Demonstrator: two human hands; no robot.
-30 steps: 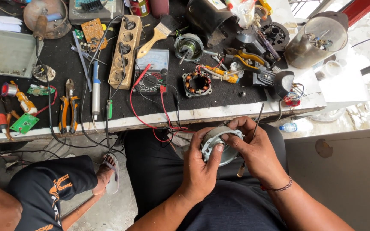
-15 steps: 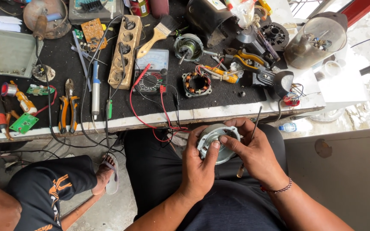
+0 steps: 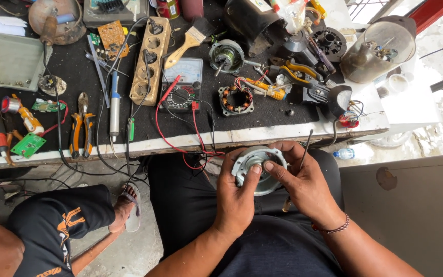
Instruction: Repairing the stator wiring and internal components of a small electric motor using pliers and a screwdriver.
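A round grey metal motor housing [image 3: 256, 163] sits over my lap, held between both hands just below the workbench's front edge [image 3: 262, 134]. My left hand [image 3: 237, 197] grips its left side with the thumb pressed on the face. My right hand [image 3: 303, 182] grips the right side, forefinger on the centre hub, and a thin screwdriver [image 3: 297, 169] runs through that hand, its shaft pointing up towards the bench.
The black-topped bench carries a multimeter [image 3: 183, 90] with red and black leads, a copper-wound stator [image 3: 236, 100], a rotor [image 3: 226, 55], pliers [image 3: 80, 128], a wooden socket strip [image 3: 152, 59], a brush, circuit boards. Another person's leg and sandalled foot [image 3: 124, 210] are at lower left.
The housing has been turned slightly in my hands and my right forefinger has shifted onto its centre. The bench items have not moved.
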